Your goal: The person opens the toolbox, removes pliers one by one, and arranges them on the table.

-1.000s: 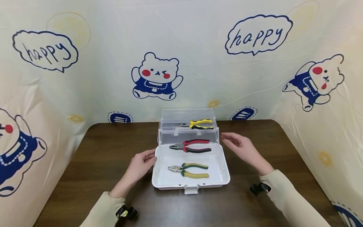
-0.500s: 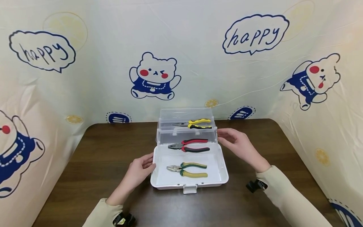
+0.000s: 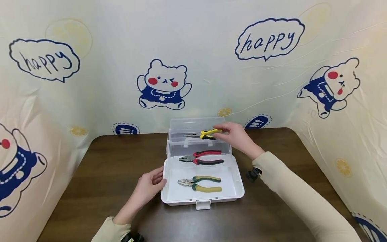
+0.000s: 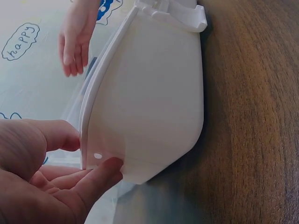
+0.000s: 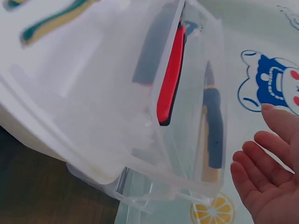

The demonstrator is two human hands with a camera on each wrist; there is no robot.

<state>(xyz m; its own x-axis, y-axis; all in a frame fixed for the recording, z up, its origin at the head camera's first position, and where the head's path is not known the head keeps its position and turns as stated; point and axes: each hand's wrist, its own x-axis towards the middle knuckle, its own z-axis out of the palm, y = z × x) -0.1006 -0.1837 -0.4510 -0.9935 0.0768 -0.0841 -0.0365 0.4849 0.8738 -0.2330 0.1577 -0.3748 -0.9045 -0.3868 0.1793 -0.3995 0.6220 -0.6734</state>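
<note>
A white toolbox [image 3: 169,198] with clear fold-out trays stands on the table. Its base holds combination pliers with yellow-green handles [image 3: 207,189]. Pliers with red and black handles [image 3: 208,162] lie in the tray behind. Long-nose pliers with yellow and black handles [image 3: 205,132] rest in the rearmost tray. My left hand [image 3: 148,184] pinches the toolbox's left rim, thumb at the edge and fingers against the outer wall [image 4: 145,93]. Over the yellow handles, my right hand [image 3: 237,136] hovers with relaxed fingers; in the right wrist view it [image 5: 268,163] is apart from the tray.
The brown wooden table [image 3: 127,154] reaches back to a printed curtain [image 3: 105,67] that hangs behind and at both sides. A white latch [image 3: 203,205] juts from the toolbox's front. Behind the trays stands the raised clear lid [image 3: 196,123].
From beside the toolbox's right side, my right hand has risen and moved leftward over the yellow-handled pliers. My left hand has stayed at the left rim, its thumb now against it.
</note>
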